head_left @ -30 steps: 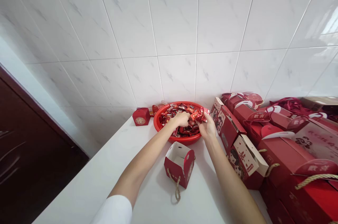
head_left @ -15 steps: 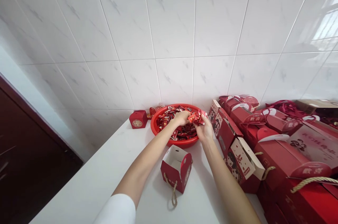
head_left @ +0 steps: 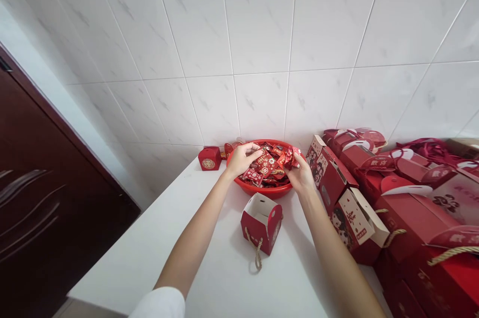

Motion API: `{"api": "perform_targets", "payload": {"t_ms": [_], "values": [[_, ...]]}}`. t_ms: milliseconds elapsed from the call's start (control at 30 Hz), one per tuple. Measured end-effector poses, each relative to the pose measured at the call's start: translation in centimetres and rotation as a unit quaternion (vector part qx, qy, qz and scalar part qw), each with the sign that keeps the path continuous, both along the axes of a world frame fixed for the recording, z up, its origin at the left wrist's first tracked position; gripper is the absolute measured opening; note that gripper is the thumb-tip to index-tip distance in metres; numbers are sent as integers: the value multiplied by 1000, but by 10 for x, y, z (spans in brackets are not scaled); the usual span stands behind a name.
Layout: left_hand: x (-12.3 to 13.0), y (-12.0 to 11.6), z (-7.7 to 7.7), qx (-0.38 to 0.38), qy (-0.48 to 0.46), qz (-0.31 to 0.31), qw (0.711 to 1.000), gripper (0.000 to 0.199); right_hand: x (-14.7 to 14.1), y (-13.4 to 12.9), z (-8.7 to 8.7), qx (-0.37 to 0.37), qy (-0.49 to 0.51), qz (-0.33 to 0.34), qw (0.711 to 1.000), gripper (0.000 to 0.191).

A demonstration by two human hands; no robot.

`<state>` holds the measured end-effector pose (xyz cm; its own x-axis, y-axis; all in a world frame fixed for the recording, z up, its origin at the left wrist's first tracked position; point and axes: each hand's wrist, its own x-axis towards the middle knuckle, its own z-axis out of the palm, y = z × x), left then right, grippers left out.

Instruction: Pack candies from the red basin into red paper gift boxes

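A round red plastic basin [head_left: 258, 190] stands against the wall, heaped with wrapped sweets [head_left: 277, 178]. Over its left side, my left hand [head_left: 241, 159] pinches the edge of a larger red packet [head_left: 266, 162] with a pale flower pattern. My right hand [head_left: 301, 174], at the basin's right rim, grips several red-wrapped candies [head_left: 291, 157] between thumb and fingers. In front of the basin, between my forearms, an open red gift box [head_left: 261, 225] sits upright on the white table [head_left: 220, 258]. Its rope handle hangs down the front; the inside that shows is white.
Left of the basin is a small closed red box [head_left: 209, 159]. Along the right side stand several red gift boxes [head_left: 407, 208] with rope handles, packed closely; a partly open box [head_left: 361, 223] is nearest my right forearm. A tiled wall [head_left: 262, 103] rises behind the table.
My left hand has drawn back leftward from the right hand, and the larger red packet now shows beside it. My right hand still holds candies. The view has turned slightly left.
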<state>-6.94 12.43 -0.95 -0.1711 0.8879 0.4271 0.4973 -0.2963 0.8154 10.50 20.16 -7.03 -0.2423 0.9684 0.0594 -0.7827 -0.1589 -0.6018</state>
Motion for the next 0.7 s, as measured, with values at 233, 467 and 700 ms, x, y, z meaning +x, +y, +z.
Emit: {"api": "perform_targets", "payload": {"t_ms": [233, 467, 700], "values": [[3, -38, 4, -24, 16, 3, 1000, 38, 7, -23, 26, 100, -67, 34, 992, 26], [10, -80, 14, -157, 114, -122, 973, 22, 20, -46, 50, 219, -195, 110, 950, 30], [10, -99, 15, -198, 176, -140, 954, 16, 29, -74, 71, 386, -336, 244, 824, 29]]}}
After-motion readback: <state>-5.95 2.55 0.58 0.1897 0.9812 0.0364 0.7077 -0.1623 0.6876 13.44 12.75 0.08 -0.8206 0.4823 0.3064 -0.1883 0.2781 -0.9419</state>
